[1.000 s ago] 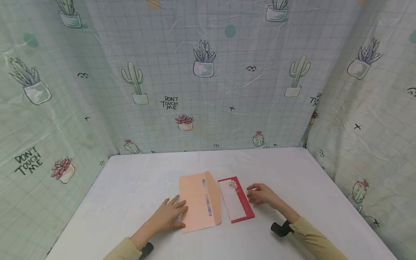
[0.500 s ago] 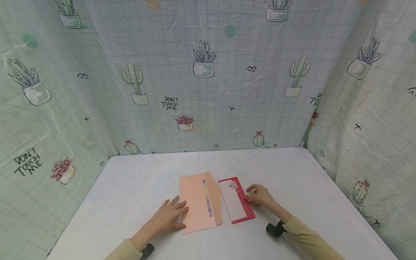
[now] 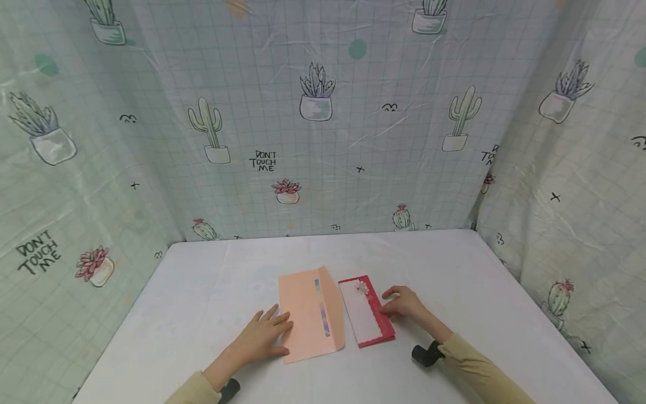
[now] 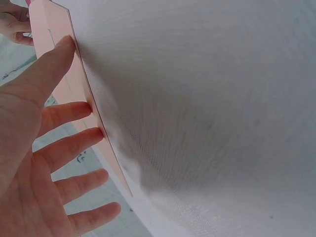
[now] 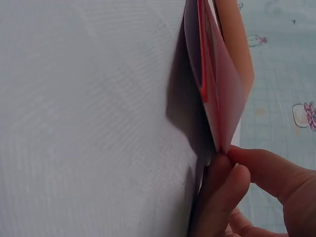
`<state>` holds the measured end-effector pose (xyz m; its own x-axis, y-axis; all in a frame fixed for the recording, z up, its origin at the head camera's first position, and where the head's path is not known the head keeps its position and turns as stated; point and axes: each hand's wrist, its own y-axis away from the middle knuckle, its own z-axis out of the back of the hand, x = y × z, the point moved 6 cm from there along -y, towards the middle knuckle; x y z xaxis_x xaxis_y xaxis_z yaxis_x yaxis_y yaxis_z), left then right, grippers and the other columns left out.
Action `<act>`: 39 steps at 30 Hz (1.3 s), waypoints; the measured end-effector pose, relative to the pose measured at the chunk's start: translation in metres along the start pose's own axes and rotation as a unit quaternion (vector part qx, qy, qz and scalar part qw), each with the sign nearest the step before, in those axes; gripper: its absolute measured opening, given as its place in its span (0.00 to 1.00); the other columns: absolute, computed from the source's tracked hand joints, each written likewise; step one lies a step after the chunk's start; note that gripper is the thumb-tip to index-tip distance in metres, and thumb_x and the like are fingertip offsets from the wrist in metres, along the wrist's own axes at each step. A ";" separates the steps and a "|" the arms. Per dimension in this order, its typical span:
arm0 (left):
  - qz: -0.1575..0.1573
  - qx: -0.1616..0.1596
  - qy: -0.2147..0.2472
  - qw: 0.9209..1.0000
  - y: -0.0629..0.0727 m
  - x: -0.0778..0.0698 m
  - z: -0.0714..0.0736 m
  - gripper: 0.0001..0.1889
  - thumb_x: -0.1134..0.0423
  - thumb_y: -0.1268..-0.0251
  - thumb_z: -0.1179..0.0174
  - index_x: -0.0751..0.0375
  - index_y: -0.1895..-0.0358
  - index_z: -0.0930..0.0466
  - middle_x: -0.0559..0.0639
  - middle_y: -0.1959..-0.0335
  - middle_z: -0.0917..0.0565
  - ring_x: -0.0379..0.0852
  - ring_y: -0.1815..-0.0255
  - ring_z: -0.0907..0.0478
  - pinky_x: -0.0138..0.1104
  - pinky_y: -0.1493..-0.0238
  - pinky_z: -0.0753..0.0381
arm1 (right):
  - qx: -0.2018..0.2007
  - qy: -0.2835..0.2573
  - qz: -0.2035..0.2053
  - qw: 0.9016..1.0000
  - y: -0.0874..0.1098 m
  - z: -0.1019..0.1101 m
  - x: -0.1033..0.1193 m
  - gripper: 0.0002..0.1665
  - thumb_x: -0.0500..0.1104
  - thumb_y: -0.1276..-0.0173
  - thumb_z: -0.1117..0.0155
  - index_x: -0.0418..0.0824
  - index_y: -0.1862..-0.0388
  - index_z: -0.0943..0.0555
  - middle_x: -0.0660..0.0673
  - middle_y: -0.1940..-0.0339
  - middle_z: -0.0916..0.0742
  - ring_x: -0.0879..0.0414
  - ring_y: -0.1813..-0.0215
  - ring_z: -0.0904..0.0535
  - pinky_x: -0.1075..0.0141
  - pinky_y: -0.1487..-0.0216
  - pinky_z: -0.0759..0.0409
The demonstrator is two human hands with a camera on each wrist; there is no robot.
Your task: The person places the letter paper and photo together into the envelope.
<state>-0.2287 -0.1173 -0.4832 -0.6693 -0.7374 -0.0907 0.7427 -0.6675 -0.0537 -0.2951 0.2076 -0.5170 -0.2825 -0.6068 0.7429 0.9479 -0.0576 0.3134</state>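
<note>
A peach envelope (image 3: pixel 303 317) lies on the table with its flap toward the right and a strip of blue and purple along it. My left hand (image 3: pixel 262 335) rests on its left edge with fingers spread; in the left wrist view the thumb and two fingertips touch the paper. Just right of the envelope is a red and white card (image 3: pixel 364 314) with a flower decoration near its top. My right hand (image 3: pixel 404 303) pinches the card's right edge between thumb and fingers. In the right wrist view that card (image 5: pixel 224 98) is tilted up a little, its layers slightly parted.
A white cloth covers the table (image 3: pixel 242 258). Behind and on both sides hangs a curtain (image 3: pixel 353 134) printed with cacti. Dark camera mounts sit at both wrists, the right one (image 3: pixel 426 354) close to the tabletop.
My right hand has come left onto the card's right edge and now pinches it, and that edge has lifted slightly. The left hand and the envelope have stayed almost in place.
</note>
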 end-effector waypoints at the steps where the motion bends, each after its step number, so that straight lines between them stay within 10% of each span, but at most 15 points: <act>1: 0.001 0.000 0.001 1.000 0.000 0.000 0.000 0.31 0.44 0.51 0.42 0.60 0.46 0.27 0.59 0.41 0.28 0.66 0.37 0.38 0.61 0.47 0.36 | 0.006 -0.004 0.000 1.000 0.000 0.000 -0.001 0.20 0.40 0.50 0.32 0.36 0.58 0.24 0.45 0.75 0.19 0.58 0.81 0.27 0.71 0.76 0.26; 23: 0.011 0.013 0.017 1.000 0.003 0.002 -0.002 0.32 0.44 0.51 0.41 0.60 0.45 0.28 0.59 0.40 0.29 0.66 0.37 0.40 0.62 0.45 0.38 | 0.163 -0.128 0.042 0.977 0.003 0.001 -0.002 0.30 0.44 0.42 0.38 0.29 0.44 0.31 0.39 0.55 0.18 0.56 0.63 0.19 0.60 0.60 0.19; 39: 0.009 0.016 0.015 1.000 0.001 0.000 -0.004 0.30 0.44 0.49 0.42 0.56 0.44 0.28 0.60 0.39 0.30 0.67 0.36 0.40 0.62 0.46 0.38 | 0.178 -0.161 0.086 0.967 0.010 0.010 0.006 0.32 0.46 0.38 0.42 0.30 0.40 0.35 0.40 0.51 0.20 0.57 0.58 0.21 0.61 0.56 0.20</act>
<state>-0.2278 -0.1180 -0.4874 -0.6548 -0.7460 -0.1209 0.7530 -0.6576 -0.0206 -0.2891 0.2119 -0.5036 -0.2113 -0.3009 0.9300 0.8899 0.3342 0.3104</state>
